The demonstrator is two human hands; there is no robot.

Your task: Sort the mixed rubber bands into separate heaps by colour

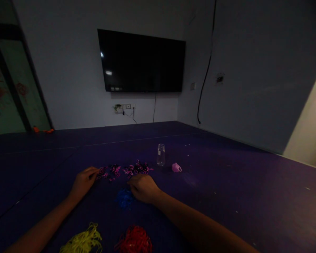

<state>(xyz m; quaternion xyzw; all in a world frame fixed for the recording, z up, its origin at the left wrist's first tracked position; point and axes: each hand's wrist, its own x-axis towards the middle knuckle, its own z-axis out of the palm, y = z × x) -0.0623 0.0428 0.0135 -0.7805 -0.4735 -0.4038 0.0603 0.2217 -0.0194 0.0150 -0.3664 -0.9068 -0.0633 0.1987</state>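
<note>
My left hand (83,181) rests on the dark purple mat, its fingertips pinched at the left end of a scatter of pink and black bands (125,169). My right hand (143,188) lies curled, knuckles up, between that scatter and a small blue pile (124,198), touching the blue pile's right side. What either hand holds is too small and dark to make out. A yellow pile (83,240) and a red pile (134,239) lie close to me, between my forearms.
A small clear bottle (160,154) stands upright beyond the bands, with a pink cap (176,167) lying to its right. A black TV (142,62) hangs on the far wall above sockets. A cable (206,70) runs down the right wall. The room is dim.
</note>
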